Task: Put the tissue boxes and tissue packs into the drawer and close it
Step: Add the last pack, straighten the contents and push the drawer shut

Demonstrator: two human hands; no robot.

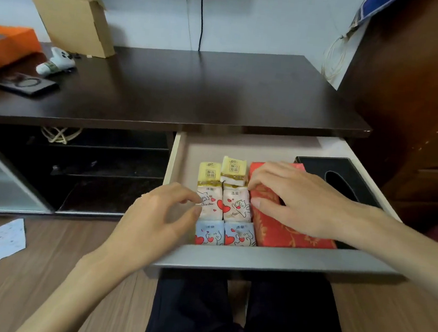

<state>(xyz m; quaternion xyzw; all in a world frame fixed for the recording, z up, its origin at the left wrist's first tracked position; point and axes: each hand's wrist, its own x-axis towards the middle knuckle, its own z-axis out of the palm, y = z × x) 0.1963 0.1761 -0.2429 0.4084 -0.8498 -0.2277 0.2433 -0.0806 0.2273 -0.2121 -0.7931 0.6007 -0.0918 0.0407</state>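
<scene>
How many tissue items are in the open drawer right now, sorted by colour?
Yellow plastic tissue packs: 2
Pink heart-print tissue packs: 2
Blue heart-print tissue packs: 2
Red patterned tissue box: 1
Black tissue box with oval slot: 1
Total: 8

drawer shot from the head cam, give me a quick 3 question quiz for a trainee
1. True or false: the drawer is open.
2. How many small tissue packs lie in the drawer? A) four B) six C) eight
3. Which hand rests on the red tissue box?

Key
1. True; its front panel stands out well past the desk edge.
2. B, in two columns of three, left of the red box.
3. The right hand; the left hand is at the left column of packs. The black tissue box sits at the far right.
</scene>
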